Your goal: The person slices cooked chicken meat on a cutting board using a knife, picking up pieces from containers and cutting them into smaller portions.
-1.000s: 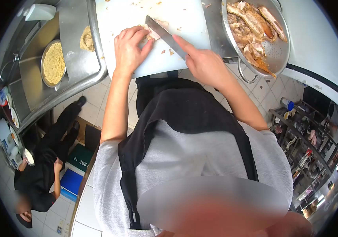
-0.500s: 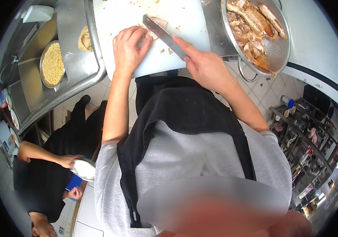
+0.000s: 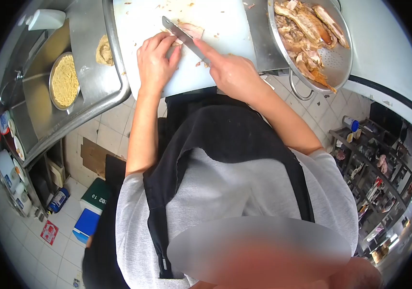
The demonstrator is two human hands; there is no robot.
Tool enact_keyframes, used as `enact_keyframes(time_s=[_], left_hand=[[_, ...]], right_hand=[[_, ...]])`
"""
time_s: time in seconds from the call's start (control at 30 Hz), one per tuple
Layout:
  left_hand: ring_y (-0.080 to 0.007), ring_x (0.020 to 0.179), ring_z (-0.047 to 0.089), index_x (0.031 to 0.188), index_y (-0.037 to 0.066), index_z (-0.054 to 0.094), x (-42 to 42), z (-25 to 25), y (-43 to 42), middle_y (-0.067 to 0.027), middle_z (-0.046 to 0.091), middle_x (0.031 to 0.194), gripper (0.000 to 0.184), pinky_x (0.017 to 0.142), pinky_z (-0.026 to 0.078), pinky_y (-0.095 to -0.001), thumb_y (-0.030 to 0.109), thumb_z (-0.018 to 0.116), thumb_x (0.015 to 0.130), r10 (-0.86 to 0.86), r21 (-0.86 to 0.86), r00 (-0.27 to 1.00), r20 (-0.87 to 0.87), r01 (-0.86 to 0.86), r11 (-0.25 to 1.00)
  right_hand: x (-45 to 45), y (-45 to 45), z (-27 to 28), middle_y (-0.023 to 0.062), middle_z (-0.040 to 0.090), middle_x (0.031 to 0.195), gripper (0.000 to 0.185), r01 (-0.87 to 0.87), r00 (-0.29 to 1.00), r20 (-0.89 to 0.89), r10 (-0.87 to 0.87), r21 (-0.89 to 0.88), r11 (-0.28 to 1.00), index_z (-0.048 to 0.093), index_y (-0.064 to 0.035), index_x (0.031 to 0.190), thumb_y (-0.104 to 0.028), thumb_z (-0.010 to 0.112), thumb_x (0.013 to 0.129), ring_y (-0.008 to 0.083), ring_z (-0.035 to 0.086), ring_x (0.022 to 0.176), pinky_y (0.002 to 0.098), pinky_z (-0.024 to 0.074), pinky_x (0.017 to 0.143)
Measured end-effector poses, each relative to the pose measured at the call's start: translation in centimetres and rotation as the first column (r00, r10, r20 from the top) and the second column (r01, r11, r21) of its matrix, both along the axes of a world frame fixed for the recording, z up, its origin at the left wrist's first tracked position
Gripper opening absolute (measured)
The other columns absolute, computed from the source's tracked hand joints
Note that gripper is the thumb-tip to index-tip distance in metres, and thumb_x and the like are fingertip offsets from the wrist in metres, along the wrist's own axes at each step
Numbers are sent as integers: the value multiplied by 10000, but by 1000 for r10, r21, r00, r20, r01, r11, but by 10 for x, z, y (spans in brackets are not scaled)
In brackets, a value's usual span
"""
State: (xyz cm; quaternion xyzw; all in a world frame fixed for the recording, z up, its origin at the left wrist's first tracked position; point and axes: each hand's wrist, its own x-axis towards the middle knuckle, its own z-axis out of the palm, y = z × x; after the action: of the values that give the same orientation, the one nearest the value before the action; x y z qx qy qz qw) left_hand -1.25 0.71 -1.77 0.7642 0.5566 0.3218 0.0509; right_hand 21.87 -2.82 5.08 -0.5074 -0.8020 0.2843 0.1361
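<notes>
Judging meat (image 3: 193, 30) soft, slippery | on board (image 3: 227, 36) inside near edge, I'm favouring its left end | left fingers (image 3: 156, 43) clasping it, right fingers (image 3: 208, 51) clenching knife (image 3: 182, 36)

Through the head view, I find my left hand (image 3: 157, 61) palm down, fingers (image 3: 156, 43) bent, thumb (image 3: 174, 58) set apart. My left forearm (image 3: 143, 130) runs nearly straight forward. My right hand (image 3: 232, 74) is clenched, index finger (image 3: 207, 50) extended; my right forearm (image 3: 287, 120) slants inward.

A steel counter (image 3: 90, 79), cutting board (image 3: 225, 29) and meat-filled colander (image 3: 333, 65) mark a kitchen.
</notes>
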Motion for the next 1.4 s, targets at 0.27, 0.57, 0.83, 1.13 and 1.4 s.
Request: enact_keyframes(time_s=[0.27,0.57,0.83,1.13,1.4], left_hand=[[-277,1085,672,1084,144,763,-1,-5,0,-34,745,1168,227,938,499,-408,191,781,863,44,-14,992,116,-42,999],[-263,1014,681,1018,146,769,-1,-5,11,-14,759,1098,172,875,515,-404,157,788,847,64,35,994,93,-67,997],[-260,1008,691,988,141,786,0,-7,11,-6,767,1106,137,881,530,-404,165,789,854,65,67,997,39,-67,996],[-265,1059,688,1067,147,790,0,-6,4,-30,753,1154,204,933,529,-416,203,787,870,80,65,996,28,-81,995],[-279,1188,625,1122,127,777,20,7,19,-57,703,1258,403,1052,407,-462,393,832,824,74,-8,992,-98,-75,997]], right_hand=[[13,-4,13,198,662,729,698,25,999,-27,-25,-18,1000,396,-249,1620,-84,574,965,415,666,676,530,540,674],[9,-5,17,201,669,730,714,-5,1000,25,5,15,1000,408,-248,1616,-76,580,945,422,667,672,538,540,669],[-2,10,-1,200,684,756,774,-40,994,103,40,0,999,341,-266,1646,-67,583,938,430,676,714,548,534,693],[31,-25,34,225,687,785,717,4,996,93,11,-167,986,358,-257,1636,-80,566,973,444,679,736,542,534,707],[45,-15,23,208,694,754,692,112,981,152,-119,52,992,390,-211,1615,-101,584,959,419,679,675,542,545,669]])
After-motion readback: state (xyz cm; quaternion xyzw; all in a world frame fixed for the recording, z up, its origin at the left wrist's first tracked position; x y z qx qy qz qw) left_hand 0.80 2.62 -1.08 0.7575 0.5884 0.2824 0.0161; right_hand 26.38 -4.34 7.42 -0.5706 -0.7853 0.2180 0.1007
